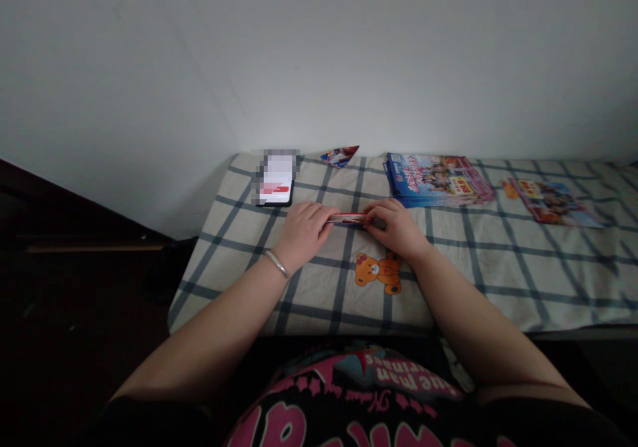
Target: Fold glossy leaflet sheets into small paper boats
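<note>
Between my two hands is a small folded piece of printed paper (347,219), seen nearly edge-on as a narrow strip with red and white layers. My left hand (308,232), with a silver bangle at its wrist, is closed on the paper's left end. Closed on the right end is my right hand (396,228), fingers bent over it. Part of the paper is hidden by the fingers. Just beyond, a folded triangular paper piece (341,157) in blue, red and white lies near the wall.
A lit phone (277,178) lies at the left. Several colourful printed flyers (433,181) are stacked at the back right, with another flyer (558,202) farther right. The checked tablecloth (309,301) has bear pictures. A white wall (319,55) borders the table's far side.
</note>
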Demonstrator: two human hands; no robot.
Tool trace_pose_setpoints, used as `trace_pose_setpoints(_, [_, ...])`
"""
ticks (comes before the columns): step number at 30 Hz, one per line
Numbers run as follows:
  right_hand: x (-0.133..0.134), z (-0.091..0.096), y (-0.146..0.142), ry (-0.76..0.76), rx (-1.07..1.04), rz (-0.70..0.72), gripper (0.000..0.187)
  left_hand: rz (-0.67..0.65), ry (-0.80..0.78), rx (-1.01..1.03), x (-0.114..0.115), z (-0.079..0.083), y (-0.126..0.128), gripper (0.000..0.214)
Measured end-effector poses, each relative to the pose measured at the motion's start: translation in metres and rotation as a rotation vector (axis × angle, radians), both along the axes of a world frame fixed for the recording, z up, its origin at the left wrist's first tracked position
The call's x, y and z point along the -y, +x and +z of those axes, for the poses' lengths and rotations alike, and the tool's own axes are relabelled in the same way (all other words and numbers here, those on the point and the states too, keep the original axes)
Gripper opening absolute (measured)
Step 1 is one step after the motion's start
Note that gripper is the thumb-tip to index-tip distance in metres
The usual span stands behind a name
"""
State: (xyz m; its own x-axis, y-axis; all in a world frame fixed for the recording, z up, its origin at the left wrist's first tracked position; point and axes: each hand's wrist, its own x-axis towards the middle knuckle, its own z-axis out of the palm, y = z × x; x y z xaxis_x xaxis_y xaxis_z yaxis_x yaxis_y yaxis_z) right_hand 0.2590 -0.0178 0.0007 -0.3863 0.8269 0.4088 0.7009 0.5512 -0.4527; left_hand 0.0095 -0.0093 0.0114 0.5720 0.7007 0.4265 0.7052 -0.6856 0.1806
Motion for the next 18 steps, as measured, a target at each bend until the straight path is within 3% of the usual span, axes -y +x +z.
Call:
trace_pose_setpoints(11, [0.003,0.005,-0.002,-0.028,0.090,-0.021,0.004,-0.026,0.193,-0.142,0.011,0.003,0.004,0.020])
trace_pose_setpoints(18, [0.003,0.005,-0.001,-0.031,0.117,-0.031,0.022,-0.048,0.125,-0.245,0.004,-0.002,0.005,0.019])
